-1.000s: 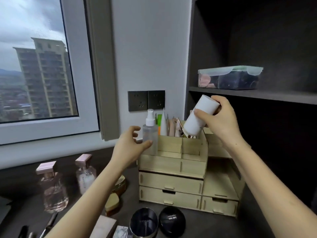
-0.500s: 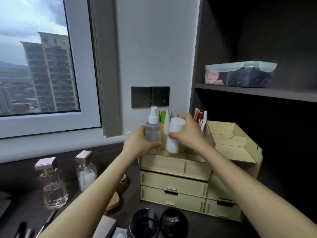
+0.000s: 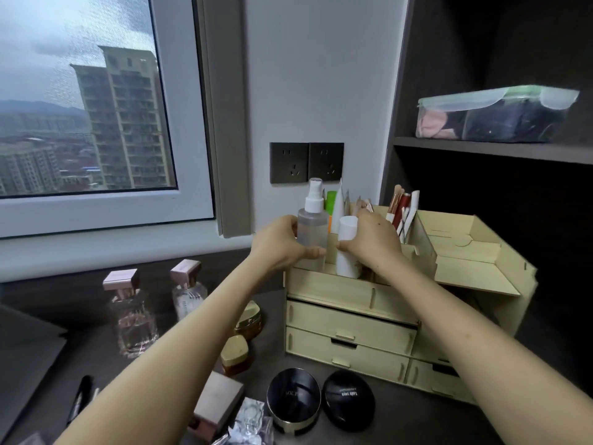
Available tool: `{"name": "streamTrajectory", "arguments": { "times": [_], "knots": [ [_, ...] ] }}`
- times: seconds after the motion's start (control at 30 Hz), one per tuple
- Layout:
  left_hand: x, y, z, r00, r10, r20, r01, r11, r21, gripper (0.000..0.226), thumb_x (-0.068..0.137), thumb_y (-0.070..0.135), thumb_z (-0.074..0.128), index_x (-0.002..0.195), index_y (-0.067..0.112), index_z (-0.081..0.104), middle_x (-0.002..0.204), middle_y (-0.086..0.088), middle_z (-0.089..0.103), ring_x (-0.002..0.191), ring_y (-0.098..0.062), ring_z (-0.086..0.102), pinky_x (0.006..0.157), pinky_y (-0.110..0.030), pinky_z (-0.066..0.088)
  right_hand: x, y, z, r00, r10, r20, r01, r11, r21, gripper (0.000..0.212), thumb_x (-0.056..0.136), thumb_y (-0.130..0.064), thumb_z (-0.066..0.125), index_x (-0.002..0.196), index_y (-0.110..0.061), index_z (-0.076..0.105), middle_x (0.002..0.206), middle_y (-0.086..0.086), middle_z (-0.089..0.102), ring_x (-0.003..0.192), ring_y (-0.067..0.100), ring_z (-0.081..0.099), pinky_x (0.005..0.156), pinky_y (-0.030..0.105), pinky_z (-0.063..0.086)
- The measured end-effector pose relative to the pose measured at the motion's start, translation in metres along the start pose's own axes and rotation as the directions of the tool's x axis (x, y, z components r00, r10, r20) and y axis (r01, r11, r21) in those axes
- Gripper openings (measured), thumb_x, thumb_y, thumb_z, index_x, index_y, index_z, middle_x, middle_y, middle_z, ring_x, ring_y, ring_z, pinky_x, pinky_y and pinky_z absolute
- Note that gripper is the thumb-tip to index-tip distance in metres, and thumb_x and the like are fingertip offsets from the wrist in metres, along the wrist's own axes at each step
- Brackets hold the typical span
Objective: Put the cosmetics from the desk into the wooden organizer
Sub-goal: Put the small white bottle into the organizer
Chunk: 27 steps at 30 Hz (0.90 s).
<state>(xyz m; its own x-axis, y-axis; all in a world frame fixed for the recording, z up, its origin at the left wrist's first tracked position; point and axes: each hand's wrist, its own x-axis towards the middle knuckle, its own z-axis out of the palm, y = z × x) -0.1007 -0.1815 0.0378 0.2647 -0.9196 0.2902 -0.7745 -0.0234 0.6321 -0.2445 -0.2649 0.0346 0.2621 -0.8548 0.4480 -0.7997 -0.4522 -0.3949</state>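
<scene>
A dark desk (image 3: 96, 358) under a window carried the wooden organizer (image 3: 353, 319) at its right. The left hand (image 3: 279, 245) curled round a clear spray bottle (image 3: 313, 232) standing in the organizer's top left compartment. The right hand (image 3: 372, 242) gripped a white bottle (image 3: 347, 255) just right of it, its base inside the top tray. Two perfume bottles (image 3: 131, 316) and two black compacts (image 3: 293, 396) stood nearer, on the desk.

Two hands (image 3: 276, 245) (image 3: 372, 242) are holding one clear spray bottle (image 3: 313, 232) and one white bottle (image 3: 347, 252) at the one wooden organizer (image 3: 353, 332). Two perfume bottles (image 3: 130, 313) (image 3: 187, 290) are standing toward the left edge of the desk (image 3: 401, 422), two gold jars (image 3: 248, 319) (image 3: 236, 354) are sitting just right of them, and two black compacts (image 3: 293, 396) (image 3: 348, 398) and one pink box (image 3: 218, 401) are lying along its near edge. Two sockets (image 3: 288, 162) (image 3: 325, 162) are showing on the wall.
</scene>
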Motion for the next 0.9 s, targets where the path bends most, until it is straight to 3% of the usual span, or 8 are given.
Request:
{"name": "streamTrajectory", "arguments": {
  "times": [0.13,0.27,0.47,0.63,0.77,0.9],
  "knots": [
    [0.007,-0.003,0.004,0.999,-0.029,-0.043,0.029,1.000,0.005,0.061,0.067,0.045,0.076,0.116,0.015,0.056,0.112,-0.003,0.066,0.102,-0.021,0.061,0.090,-0.042,0.051,-0.002,0.003,-0.004,0.997,-0.040,0.064,0.039,0.999,0.025,0.093,0.076,-0.019,0.073,0.149,-0.012,0.016,0.146,0.013,0.039,0.129,0.030,0.043,0.094,0.036,0.044],
    [0.017,0.000,0.010,0.995,-0.051,-0.085,0.053,0.998,0.019,0.057,0.067,0.047,0.075,0.111,0.014,0.057,0.108,-0.003,0.067,0.097,-0.021,0.062,0.085,-0.038,0.051,-0.009,0.006,-0.006,0.997,-0.059,0.057,0.057,0.998,0.040,0.096,0.078,-0.010,0.070,0.151,-0.017,0.007,0.142,0.011,0.045,0.121,0.030,0.050,0.090,0.034,0.046],
    [0.030,0.003,0.020,0.991,-0.074,-0.115,0.076,0.997,0.005,0.058,0.069,0.047,0.075,0.112,0.014,0.055,0.110,-0.005,0.066,0.099,-0.023,0.062,0.088,-0.042,0.052,-0.011,0.006,-0.006,0.997,-0.061,0.049,0.058,0.996,0.068,0.096,0.078,-0.012,0.070,0.150,-0.017,0.008,0.130,0.012,0.054,0.113,0.029,0.055,0.086,0.034,0.048],
    [0.040,0.002,0.024,0.987,-0.073,-0.144,0.078,0.996,0.034,0.060,0.067,0.051,0.074,0.111,0.014,0.056,0.109,-0.003,0.066,0.098,-0.022,0.062,0.081,-0.036,0.051,-0.010,0.003,-0.001,0.997,-0.063,0.045,0.059,0.994,0.091,0.098,0.077,-0.014,0.073,0.150,-0.012,0.008,0.151,0.011,0.032,0.129,0.028,0.043,0.098,0.034,0.042],
    [0.047,0.004,0.022,0.989,-0.082,-0.124,0.094,0.991,0.098,0.061,0.066,0.051,0.075,0.110,0.013,0.055,0.110,-0.004,0.066,0.100,-0.023,0.061,0.079,-0.034,0.047,-0.011,0.000,0.007,0.998,-0.062,0.033,0.058,0.991,0.118,0.083,0.077,-0.011,0.072,0.143,-0.006,0.023,0.144,0.014,0.040,0.125,0.030,0.046,0.095,0.037,0.044],
    [0.049,0.004,0.017,0.994,-0.081,-0.078,0.091,0.987,0.132,0.065,0.064,0.044,0.079,0.114,0.011,0.053,0.114,-0.006,0.064,0.103,-0.024,0.059,0.081,-0.034,0.046,-0.009,-0.001,0.010,0.999,-0.043,0.024,0.039,0.992,0.123,0.089,0.076,-0.011,0.073,0.145,-0.006,0.018,0.147,0.015,0.036,0.123,0.031,0.047,0.095,0.038,0.045]
  ]
}}
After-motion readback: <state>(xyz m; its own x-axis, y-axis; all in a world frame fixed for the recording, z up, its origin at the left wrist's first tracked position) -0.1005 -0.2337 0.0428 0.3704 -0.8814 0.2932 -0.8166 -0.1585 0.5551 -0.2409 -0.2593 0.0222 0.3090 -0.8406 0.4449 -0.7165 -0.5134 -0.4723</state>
